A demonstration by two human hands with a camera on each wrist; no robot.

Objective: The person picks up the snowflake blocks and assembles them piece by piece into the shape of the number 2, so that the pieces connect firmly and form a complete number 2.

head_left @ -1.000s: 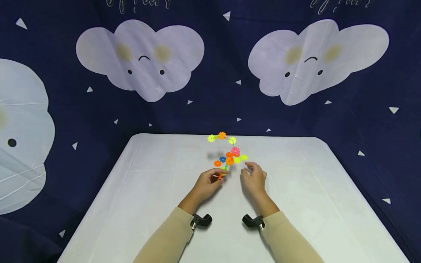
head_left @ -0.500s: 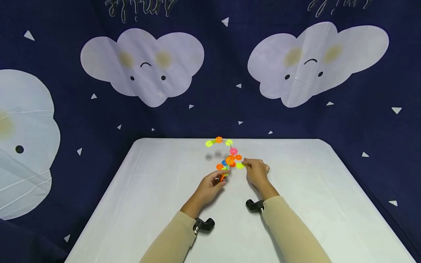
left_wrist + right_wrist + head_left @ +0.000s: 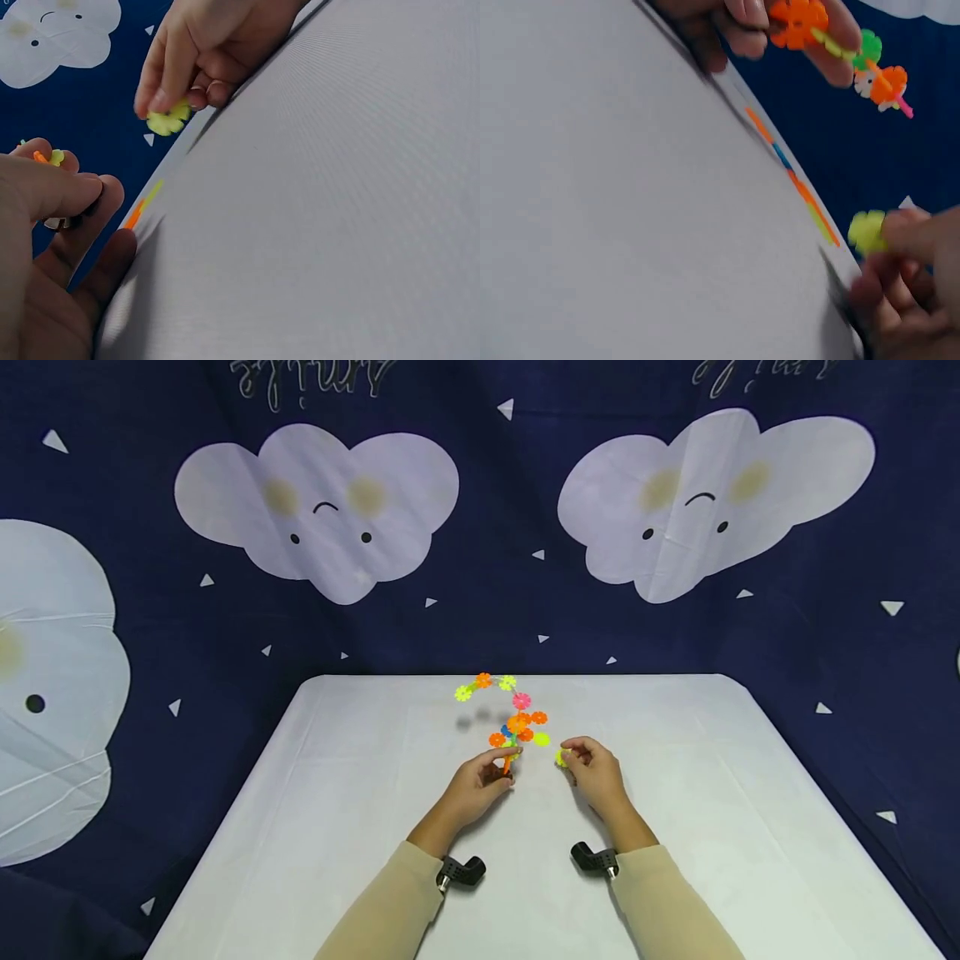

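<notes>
Left wrist view, yellow disc (image 3: 170, 122), pinched by right fingers (image 3: 177, 67)

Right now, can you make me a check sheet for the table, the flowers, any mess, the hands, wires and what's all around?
Surface: white table, with shadows on it.
Flowers: a colourful chain; its far end seems raised, as its shadows lie apart from it. A yellow disc is beside it; I can't tell if it is joined.
Mess: nothing seen.
Hands: left hand holds the chain; right hand pinches a yellow flower. Each wrist wears a black gadget.
Wires: nothing seen.
Around: dark blue cloth with white clouds and triangles.
</notes>
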